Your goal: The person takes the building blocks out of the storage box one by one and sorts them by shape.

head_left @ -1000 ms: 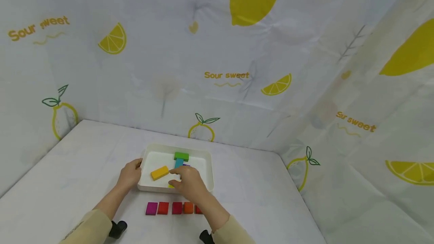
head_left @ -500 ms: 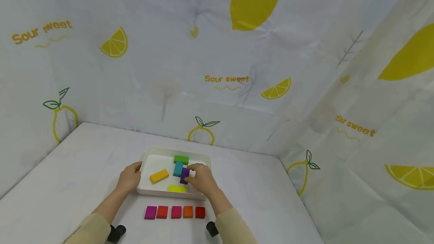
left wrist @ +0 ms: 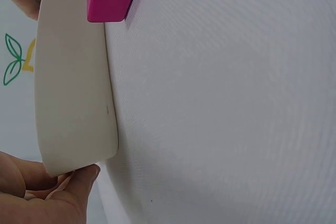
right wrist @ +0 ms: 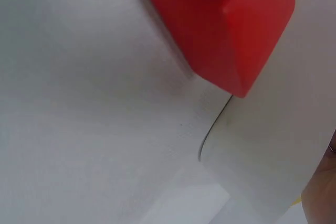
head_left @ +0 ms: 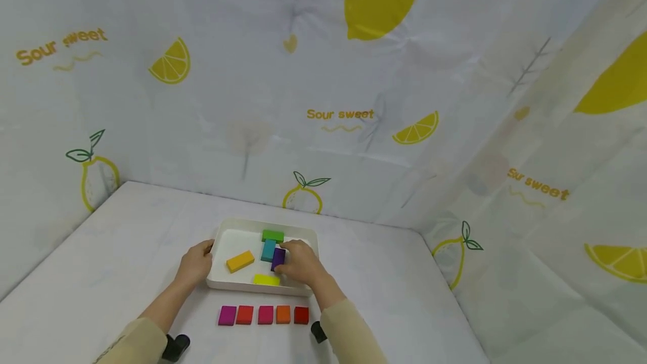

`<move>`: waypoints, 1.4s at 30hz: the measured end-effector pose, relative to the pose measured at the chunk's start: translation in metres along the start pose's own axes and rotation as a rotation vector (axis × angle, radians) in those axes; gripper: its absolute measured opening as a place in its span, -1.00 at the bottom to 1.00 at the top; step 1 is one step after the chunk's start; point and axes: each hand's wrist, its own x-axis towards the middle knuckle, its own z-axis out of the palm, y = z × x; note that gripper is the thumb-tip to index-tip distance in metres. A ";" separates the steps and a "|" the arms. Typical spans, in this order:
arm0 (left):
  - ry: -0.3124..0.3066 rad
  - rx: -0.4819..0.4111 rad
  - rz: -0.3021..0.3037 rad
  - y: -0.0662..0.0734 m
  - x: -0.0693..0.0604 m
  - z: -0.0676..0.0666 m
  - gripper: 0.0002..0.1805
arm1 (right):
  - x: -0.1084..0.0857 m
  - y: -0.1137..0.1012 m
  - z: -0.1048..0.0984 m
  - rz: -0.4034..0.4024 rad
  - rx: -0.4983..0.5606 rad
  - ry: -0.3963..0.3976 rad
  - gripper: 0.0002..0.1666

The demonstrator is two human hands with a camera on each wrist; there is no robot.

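Note:
My left hand [head_left: 195,265] grips the left side of a white tray [head_left: 235,286]; in the left wrist view, thumb and fingers pinch the tray's corner [left wrist: 79,145]. Over the tray's right part, my right hand [head_left: 304,265] pinches a purple block [head_left: 278,260] lengthwise, index finger at its far end and thumb at its near end. Beside that block lies a teal block [head_left: 268,250], with a green block [head_left: 273,235] behind it. A yellow block [head_left: 266,280] lies by the tray's front wall, and an amber block [head_left: 240,261] rests at an angle on the left.
In front of the tray stands a row of blocks: magenta [head_left: 227,315], red [head_left: 245,314], pink-red [head_left: 265,314], orange [head_left: 283,314] and dark red [head_left: 301,315]. White cloth covers the table [head_left: 374,274]. A lemon-print curtain [head_left: 253,100] hangs behind and to the right.
My right hand has shifted right from the tray's middle, uncovering the purple block, which it now pinches. The dark red block at the row's end has come into full view. My left hand stays put.

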 end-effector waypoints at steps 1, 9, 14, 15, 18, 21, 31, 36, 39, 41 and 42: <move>-0.002 -0.003 0.001 0.000 0.000 0.000 -0.46 | 0.001 0.000 0.000 0.006 -0.004 -0.008 -0.35; -0.012 -0.008 0.004 0.002 -0.001 -0.001 -0.45 | 0.003 0.000 0.001 0.017 -0.030 -0.026 -0.33; -0.014 -0.006 -0.001 0.001 -0.001 -0.001 -0.45 | 0.004 0.000 0.004 0.023 -0.030 -0.032 -0.31; -0.014 -0.006 -0.003 0.001 -0.001 -0.001 -0.45 | 0.004 -0.001 0.004 0.025 -0.030 -0.034 -0.31; -0.014 -0.006 -0.009 0.002 -0.001 -0.001 -0.46 | 0.004 -0.001 0.005 0.037 -0.019 -0.044 -0.30; -0.016 -0.009 -0.014 0.002 -0.001 -0.001 -0.46 | 0.003 -0.001 0.005 0.042 -0.006 -0.051 -0.30; -0.009 -0.010 -0.017 0.001 0.000 -0.001 -0.46 | 0.005 -0.002 0.005 0.045 -0.004 -0.069 -0.29; -0.010 -0.009 -0.013 0.001 0.001 -0.001 -0.46 | 0.006 -0.003 0.004 0.029 -0.014 -0.066 -0.30; -0.010 -0.011 -0.013 0.000 0.001 -0.001 -0.46 | 0.006 -0.003 0.003 0.016 -0.022 -0.062 -0.30; -0.008 -0.010 -0.012 0.001 0.001 0.000 -0.46 | 0.006 -0.003 0.003 0.016 -0.023 -0.065 -0.30; -0.008 -0.010 -0.011 0.001 0.001 0.000 -0.46 | 0.006 -0.003 0.002 0.015 -0.024 -0.064 -0.30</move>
